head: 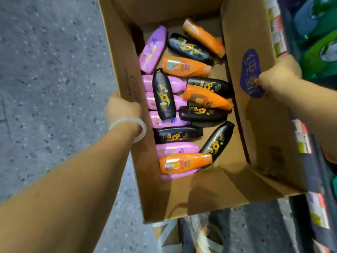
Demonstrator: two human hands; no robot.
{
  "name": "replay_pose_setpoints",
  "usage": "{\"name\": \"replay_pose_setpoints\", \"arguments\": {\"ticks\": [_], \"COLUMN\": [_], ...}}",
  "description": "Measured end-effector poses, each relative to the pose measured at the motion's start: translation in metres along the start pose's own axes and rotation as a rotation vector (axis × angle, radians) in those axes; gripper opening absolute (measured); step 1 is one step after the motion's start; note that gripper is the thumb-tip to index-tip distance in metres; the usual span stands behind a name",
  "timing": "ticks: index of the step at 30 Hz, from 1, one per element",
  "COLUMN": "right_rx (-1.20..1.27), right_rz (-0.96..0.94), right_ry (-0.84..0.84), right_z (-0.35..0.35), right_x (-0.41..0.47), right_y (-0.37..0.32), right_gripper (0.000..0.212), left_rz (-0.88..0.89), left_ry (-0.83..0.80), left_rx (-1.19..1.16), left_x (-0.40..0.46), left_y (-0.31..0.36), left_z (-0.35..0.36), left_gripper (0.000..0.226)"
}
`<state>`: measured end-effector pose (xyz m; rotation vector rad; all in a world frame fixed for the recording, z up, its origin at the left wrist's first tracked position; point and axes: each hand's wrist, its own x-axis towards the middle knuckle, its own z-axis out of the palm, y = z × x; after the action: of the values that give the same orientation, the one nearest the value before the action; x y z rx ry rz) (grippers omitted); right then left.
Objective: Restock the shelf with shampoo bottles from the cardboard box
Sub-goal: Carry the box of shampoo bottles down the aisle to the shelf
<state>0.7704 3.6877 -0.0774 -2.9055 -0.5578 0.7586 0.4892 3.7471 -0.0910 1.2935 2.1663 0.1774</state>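
An open cardboard box [209, 194] fills the middle of the head view, held off the floor. Inside lie several shampoo bottles in a loose heap: black ones with a sunflower label [164, 95], orange ones [184, 164] and pink ones [153, 50]. My left hand [124, 108], with a pale bangle on the wrist, grips the box's left wall, fingers curled over the rim. My right hand [279, 73] grips the right flap, thumb pressing beside a purple printed patch [251, 73].
A shelf [313, 147] with price tags along its edges runs down the right side, with green bottles [321, 57] at the top right. Grey speckled floor [51, 70] lies to the left. My sandalled feet [206, 236] show below the box.
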Motion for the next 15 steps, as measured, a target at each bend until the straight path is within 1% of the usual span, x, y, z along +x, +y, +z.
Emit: {"name": "replay_pose_setpoints", "arguments": {"ticks": [4, 6, 8, 10, 11, 12, 13, 14, 15], "right_rx": [-0.022, -0.054, -0.113, -0.193, -0.252, -0.311, -0.362, -0.396, -0.407], "right_rz": [-0.018, -0.052, -0.096, -0.211, -0.312, -0.422, -0.511, -0.558, -0.565], "right_ry": [-0.042, -0.049, -0.032, 0.004, 0.023, 0.026, -0.003, -0.06, -0.13], "right_z": [0.002, 0.0, -0.004, -0.009, -0.011, -0.012, -0.014, -0.016, -0.019], "right_x": [0.003, 0.002, -0.003, -0.012, -0.021, -0.034, -0.05, -0.068, -0.087], "right_y": [-0.002, -0.001, -0.001, 0.004, 0.008, 0.014, 0.019, 0.024, 0.029], "right_gripper": [0.044, 0.052, 0.073, 0.093, 0.096, 0.097, 0.095, 0.093, 0.09], "left_rz": [-0.01, -0.007, -0.053, -0.085, -0.03, 0.062, 0.162, 0.246, 0.304], "left_ry": [-0.01, -0.051, -0.12, -0.183, -0.197, -0.208, -0.221, -0.257, -0.322], "left_rx": [-0.016, -0.02, -0.035, -0.008, 0.079, 0.203, 0.327, 0.431, 0.518], "left_x": [0.002, 0.004, 0.007, 0.0, -0.009, -0.019, -0.033, -0.043, -0.054], "left_y": [-0.001, -0.002, 0.0, 0.002, 0.003, 0.001, 0.001, -0.006, -0.01], "left_z": [0.0, -0.001, -0.003, -0.009, -0.016, -0.022, -0.032, -0.034, -0.038], "left_gripper": [0.025, 0.033, 0.055, 0.079, 0.091, 0.098, 0.099, 0.094, 0.086]}}
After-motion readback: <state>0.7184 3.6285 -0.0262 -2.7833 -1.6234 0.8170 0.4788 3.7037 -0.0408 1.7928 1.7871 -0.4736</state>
